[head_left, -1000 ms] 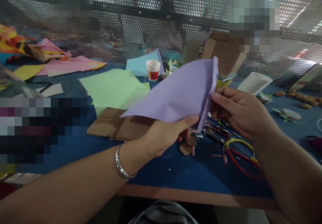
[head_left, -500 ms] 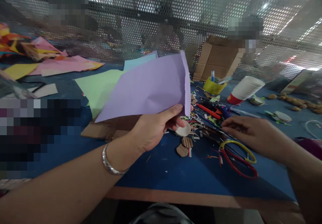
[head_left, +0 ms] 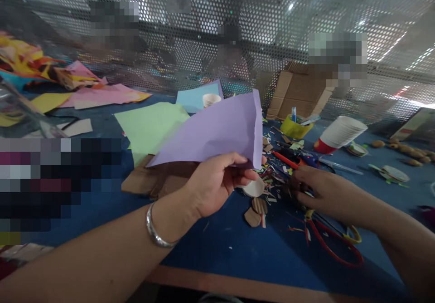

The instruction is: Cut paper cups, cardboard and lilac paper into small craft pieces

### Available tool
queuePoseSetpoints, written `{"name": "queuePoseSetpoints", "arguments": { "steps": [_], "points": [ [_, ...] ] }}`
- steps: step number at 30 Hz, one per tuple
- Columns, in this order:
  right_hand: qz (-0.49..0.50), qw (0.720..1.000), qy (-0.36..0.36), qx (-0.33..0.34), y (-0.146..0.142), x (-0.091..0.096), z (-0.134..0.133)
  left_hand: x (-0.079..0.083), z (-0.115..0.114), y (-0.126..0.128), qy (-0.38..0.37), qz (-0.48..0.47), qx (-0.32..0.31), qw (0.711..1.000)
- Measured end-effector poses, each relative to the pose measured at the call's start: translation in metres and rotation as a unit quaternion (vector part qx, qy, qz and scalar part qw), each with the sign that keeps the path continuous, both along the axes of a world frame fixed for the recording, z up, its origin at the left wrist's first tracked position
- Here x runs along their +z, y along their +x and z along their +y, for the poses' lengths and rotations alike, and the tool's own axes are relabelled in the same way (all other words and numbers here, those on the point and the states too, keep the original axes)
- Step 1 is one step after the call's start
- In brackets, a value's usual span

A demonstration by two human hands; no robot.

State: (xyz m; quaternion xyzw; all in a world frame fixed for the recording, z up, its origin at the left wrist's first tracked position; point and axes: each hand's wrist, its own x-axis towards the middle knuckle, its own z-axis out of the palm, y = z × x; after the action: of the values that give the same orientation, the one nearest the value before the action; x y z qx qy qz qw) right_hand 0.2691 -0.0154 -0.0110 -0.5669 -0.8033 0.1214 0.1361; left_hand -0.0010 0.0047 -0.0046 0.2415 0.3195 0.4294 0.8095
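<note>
Thumb on top and fingers beneath, my left hand (head_left: 215,183) grips a sheet of purple paper (head_left: 217,126) by its lower right corner. The sheet bends to the left, and a narrow strip along its right edge is folded up. My right hand (head_left: 321,192) is down on the clutter at the right, its fingers curled around the blade end of scissors (head_left: 335,246) with red and yellow handles. The fingers hide the blades. Between my hands lie a white paper disc (head_left: 254,187), cardboard pieces (head_left: 253,217) and coloured paper scraps (head_left: 270,187).
Green paper (head_left: 149,126) and flat cardboard (head_left: 139,178) lie left of the purple sheet. A white cup (head_left: 211,99) stands behind it. Stacked paper cups (head_left: 343,133) lean at the right, beside a yellow holder (head_left: 295,128). A perforated metal screen (head_left: 197,49) rises behind the blue table (head_left: 217,244).
My right hand has come down and in over the scissors, covering more of the yellow handle. My left hand still holds the purple paper, now lower, and a white cup shows behind it.
</note>
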Motion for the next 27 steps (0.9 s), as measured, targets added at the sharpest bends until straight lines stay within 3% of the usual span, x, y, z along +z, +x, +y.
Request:
{"name": "queuePoseSetpoints", "arguments": {
  "steps": [3,6,9,12,15,17,21,27],
  "points": [
    [-0.060,0.998,-0.035,0.007,-0.001,0.009,-0.001,0.002,-0.001,0.000,-0.008,-0.007,-0.005,1.000],
    [-0.041,0.998,-0.036,-0.015,-0.001,0.016,-0.002,0.001,-0.003,0.001,-0.005,-0.001,0.003,1.000],
    [0.012,0.998,-0.023,-0.051,-0.003,0.017,-0.001,-0.002,-0.006,0.004,0.005,0.021,0.009,1.000],
    [0.127,0.988,0.005,-0.084,-0.010,0.016,0.001,-0.007,-0.010,0.005,0.042,0.056,-0.008,0.997],
    [0.277,0.950,0.004,-0.142,-0.021,0.019,0.002,-0.010,-0.014,0.004,0.092,0.125,-0.048,0.987],
    [0.389,0.907,-0.017,-0.160,-0.028,0.023,0.001,-0.011,-0.017,0.003,0.110,0.173,-0.059,0.977],
    [0.556,0.821,-0.035,-0.126,-0.040,0.028,0.000,-0.010,-0.020,0.003,0.130,0.209,-0.075,0.966],
    [0.598,0.792,-0.072,-0.101,-0.051,0.029,-0.001,-0.007,-0.025,0.007,0.128,0.220,-0.143,0.956]
  ]
}}
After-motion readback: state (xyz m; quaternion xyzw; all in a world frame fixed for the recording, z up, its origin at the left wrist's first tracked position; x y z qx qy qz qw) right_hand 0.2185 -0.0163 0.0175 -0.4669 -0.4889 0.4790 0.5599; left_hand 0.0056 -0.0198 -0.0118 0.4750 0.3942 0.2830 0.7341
